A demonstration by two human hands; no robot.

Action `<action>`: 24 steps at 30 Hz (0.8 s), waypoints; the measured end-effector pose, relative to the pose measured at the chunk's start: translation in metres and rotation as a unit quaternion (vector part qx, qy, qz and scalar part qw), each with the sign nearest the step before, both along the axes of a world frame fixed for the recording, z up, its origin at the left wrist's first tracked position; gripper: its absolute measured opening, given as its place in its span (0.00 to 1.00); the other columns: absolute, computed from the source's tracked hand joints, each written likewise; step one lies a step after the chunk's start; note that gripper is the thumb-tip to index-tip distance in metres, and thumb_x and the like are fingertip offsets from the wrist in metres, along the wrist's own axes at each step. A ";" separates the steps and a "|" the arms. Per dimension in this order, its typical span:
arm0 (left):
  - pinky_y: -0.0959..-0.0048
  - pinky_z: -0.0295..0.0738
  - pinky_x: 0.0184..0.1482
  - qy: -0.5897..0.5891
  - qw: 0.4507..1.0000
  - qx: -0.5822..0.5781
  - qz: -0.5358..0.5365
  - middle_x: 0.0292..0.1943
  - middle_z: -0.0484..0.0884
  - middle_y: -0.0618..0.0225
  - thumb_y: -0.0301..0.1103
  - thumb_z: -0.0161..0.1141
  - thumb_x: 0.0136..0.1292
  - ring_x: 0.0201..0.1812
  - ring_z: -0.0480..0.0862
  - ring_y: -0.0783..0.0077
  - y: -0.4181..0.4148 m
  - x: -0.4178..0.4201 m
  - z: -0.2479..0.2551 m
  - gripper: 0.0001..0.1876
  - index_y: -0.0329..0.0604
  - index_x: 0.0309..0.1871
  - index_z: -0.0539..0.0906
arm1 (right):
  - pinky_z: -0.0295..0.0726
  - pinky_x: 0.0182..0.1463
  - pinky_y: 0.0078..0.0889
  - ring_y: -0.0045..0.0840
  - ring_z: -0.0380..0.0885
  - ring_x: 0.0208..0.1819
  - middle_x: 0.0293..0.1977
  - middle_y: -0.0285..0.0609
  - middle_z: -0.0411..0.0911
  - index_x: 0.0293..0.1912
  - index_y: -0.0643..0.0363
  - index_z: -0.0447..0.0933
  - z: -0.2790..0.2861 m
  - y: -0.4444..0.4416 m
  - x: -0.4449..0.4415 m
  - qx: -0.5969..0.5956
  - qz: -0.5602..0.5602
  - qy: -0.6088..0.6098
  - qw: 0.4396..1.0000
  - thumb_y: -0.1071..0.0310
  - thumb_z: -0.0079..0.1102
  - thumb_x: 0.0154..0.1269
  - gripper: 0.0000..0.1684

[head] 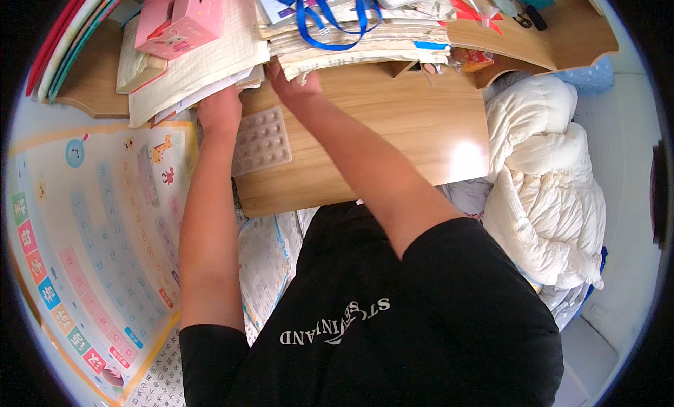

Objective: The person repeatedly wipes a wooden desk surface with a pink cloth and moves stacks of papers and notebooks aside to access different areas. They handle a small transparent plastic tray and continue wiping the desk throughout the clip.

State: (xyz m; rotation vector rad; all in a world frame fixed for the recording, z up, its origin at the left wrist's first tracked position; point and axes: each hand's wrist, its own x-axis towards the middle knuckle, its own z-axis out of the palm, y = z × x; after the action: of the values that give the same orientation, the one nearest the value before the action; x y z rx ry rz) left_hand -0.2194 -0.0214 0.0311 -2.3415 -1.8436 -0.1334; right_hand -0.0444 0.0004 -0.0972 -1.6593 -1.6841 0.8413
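Note:
My left hand point(221, 109) is at the front edge of a stack of loose papers point(210, 93), its fingers hidden under or behind the sheets. Just to the right, my right hand point(297, 85) reaches to the front of a thick pile of books and papers point(363, 41). The pile's edge covers part of that hand, so whatever it grips does not show. A large grid-lined sheet point(237, 33) lies above my left hand. Between my forearms, a clear plastic tray with round hollows point(261, 141) rests on the wooden desk point(379, 122).
A pink box point(181, 20) stands on the papers at the upper left. A blue lanyard point(337, 44) hangs over the book pile. Upper right, a wooden shelf point(511, 43) carries small items. White bedding point(547, 186) is heaped right of the desk; a wall chart point(95, 222) covers the left side.

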 end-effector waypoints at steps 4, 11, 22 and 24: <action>0.49 0.78 0.57 0.010 0.999 0.029 -0.013 0.56 0.82 0.47 0.36 0.67 0.64 0.56 0.82 0.41 -0.005 0.001 0.007 0.20 0.41 0.58 0.81 | 0.61 0.76 0.49 0.39 0.64 0.75 0.73 0.45 0.67 0.70 0.53 0.71 0.076 -0.030 0.102 0.108 -0.014 -0.488 0.866 0.58 0.44 0.76 0.28; 0.49 0.76 0.59 0.022 0.994 0.088 -0.061 0.56 0.83 0.49 0.35 0.68 0.62 0.58 0.82 0.44 0.000 0.013 0.007 0.21 0.44 0.59 0.82 | 0.68 0.69 0.51 0.39 0.74 0.66 0.64 0.47 0.77 0.65 0.58 0.75 0.075 -0.061 0.229 0.074 -0.033 -0.635 0.768 0.57 0.49 0.74 0.26; 0.48 0.76 0.59 0.020 0.997 0.052 -0.044 0.55 0.83 0.50 0.34 0.65 0.64 0.58 0.82 0.45 0.001 0.010 0.007 0.19 0.46 0.58 0.82 | 0.47 0.83 0.50 0.48 0.57 0.78 0.73 0.60 0.63 0.73 0.68 0.58 0.059 -0.101 0.179 0.113 -0.119 -0.529 0.832 0.57 0.44 0.78 0.34; 0.48 0.76 0.59 0.027 0.996 0.068 -0.044 0.55 0.83 0.50 0.35 0.66 0.64 0.58 0.82 0.44 0.001 0.010 0.004 0.19 0.45 0.58 0.82 | 0.46 0.83 0.51 0.49 0.57 0.77 0.73 0.59 0.63 0.73 0.68 0.60 0.057 -0.095 0.147 0.094 -0.120 -0.530 0.835 0.58 0.39 0.79 0.32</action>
State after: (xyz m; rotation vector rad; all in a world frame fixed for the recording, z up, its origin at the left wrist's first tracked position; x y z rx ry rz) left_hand -0.2094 -0.0207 0.0355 -2.3095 -1.6542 -0.1981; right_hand 0.1026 -0.0941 -0.0398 -2.2985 -2.0234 -0.5088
